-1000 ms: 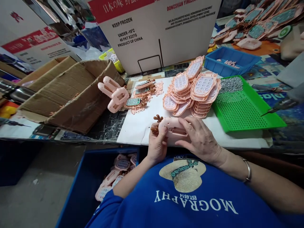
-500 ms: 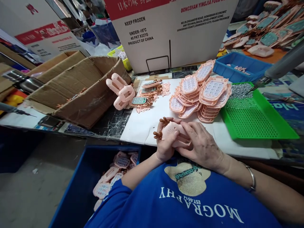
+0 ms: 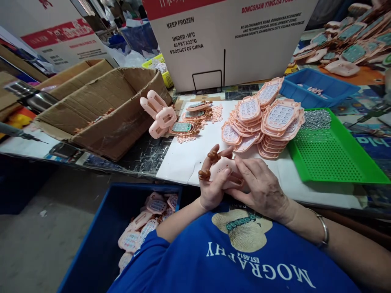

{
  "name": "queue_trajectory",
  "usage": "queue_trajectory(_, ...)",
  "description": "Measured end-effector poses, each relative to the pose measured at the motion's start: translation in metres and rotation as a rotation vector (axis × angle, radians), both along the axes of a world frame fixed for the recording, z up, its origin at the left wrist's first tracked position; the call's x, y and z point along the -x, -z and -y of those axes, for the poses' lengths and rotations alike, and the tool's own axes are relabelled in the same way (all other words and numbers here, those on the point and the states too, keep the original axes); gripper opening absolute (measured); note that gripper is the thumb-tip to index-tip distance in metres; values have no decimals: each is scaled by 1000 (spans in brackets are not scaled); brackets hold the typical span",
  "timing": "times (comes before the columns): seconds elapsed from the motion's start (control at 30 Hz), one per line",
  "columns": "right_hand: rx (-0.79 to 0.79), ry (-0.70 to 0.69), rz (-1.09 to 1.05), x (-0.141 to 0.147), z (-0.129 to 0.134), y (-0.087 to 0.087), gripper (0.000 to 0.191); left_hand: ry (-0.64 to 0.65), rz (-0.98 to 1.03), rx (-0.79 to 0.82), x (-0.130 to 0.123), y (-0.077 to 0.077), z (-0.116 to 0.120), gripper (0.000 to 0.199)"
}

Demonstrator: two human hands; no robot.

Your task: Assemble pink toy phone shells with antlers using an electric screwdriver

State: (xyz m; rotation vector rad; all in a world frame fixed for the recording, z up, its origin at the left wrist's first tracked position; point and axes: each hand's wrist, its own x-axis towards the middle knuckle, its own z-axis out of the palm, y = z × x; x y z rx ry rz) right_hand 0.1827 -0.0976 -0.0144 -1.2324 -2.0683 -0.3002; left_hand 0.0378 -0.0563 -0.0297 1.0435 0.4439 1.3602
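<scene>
A pale pink toy phone shell (image 3: pixel 224 164) with brown antler-like pieces (image 3: pixel 204 175) at its left end is held between both hands above the table's front edge. Wrapped round its left part, my left hand (image 3: pixel 211 193) has its thumb on the face, where small holes show. My right hand (image 3: pixel 264 187) grips the other end, fingers along the top edge and thumb below. Both palms hide much of the shell. Just beyond lie stacked pink keypad panels (image 3: pixel 249 110) and, farther left, pink shells with green circuit boards (image 3: pixel 182 127).
A green perforated tray (image 3: pixel 336 162) with small screws stands right, a blue tray (image 3: pixel 342 91) behind it. Left is an open cardboard box (image 3: pixel 100 122). A blue bin (image 3: pixel 82 248) with pink toys is below. Electric screwdrivers (image 3: pixel 374 114) (image 3: pixel 20 132) lie at both sides.
The right-hand screwdriver has swung away from the green tray toward the right. My left fingers have lifted and spread a little behind the toy phone shell. The whole view has shifted slightly.
</scene>
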Motion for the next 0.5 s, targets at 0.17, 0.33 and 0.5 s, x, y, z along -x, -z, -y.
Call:
queue_trajectory(0.17,278,-237,-354,-10,1,-16,23,242,-47,-37,17,-1,-1,62)
queue_trajectory(0.33,414,-303,-560,-12,3,-24,8,346,-99,-45,24,-3,5,62)
queue_trajectory(0.5,348,-218,-456,-16,5,-26,10,392,-19,203,10,-11,-2,67)
